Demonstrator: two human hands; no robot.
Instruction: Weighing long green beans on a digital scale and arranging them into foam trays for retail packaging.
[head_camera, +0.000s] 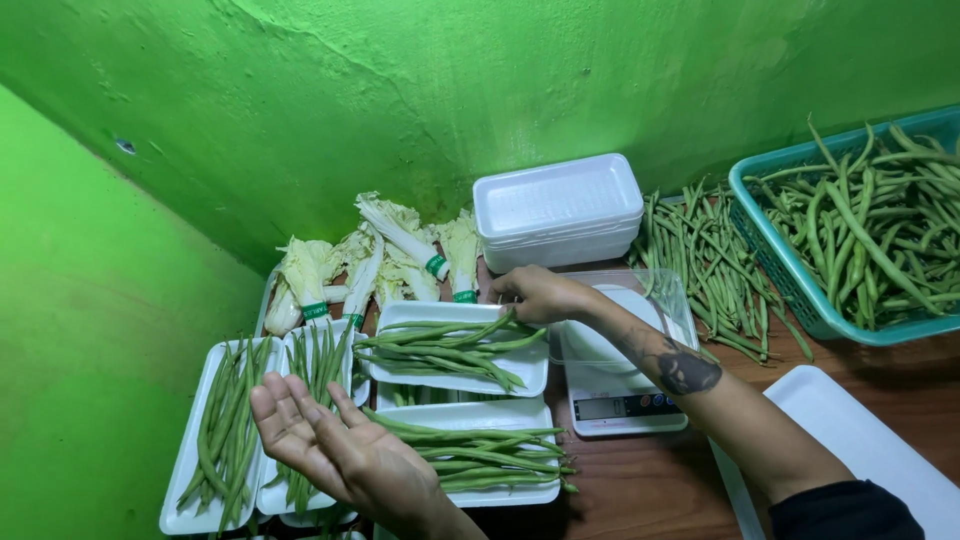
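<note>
Item: white foam tray of green beans (450, 350), set toward the far-left part of the wooden tabletop (650, 480), just left of the digital scale (620, 385).

Right hand (535, 293): fingers curled closed on the tray's far right corner, thumb at the rim, bean tips touching them.

Left hand (330, 445): palm up, fingers spread, holding nothing, above the filled trays (225, 440) at the near-left edge.

Handling, as judged: keep the tray level and support its underside; foam bends, loose beans slide.

Adjacent: stacked empty trays (560, 210), leafy cabbages (380, 255), loose beans (710, 265), teal basket (790, 275) at the far-right edge.
</note>
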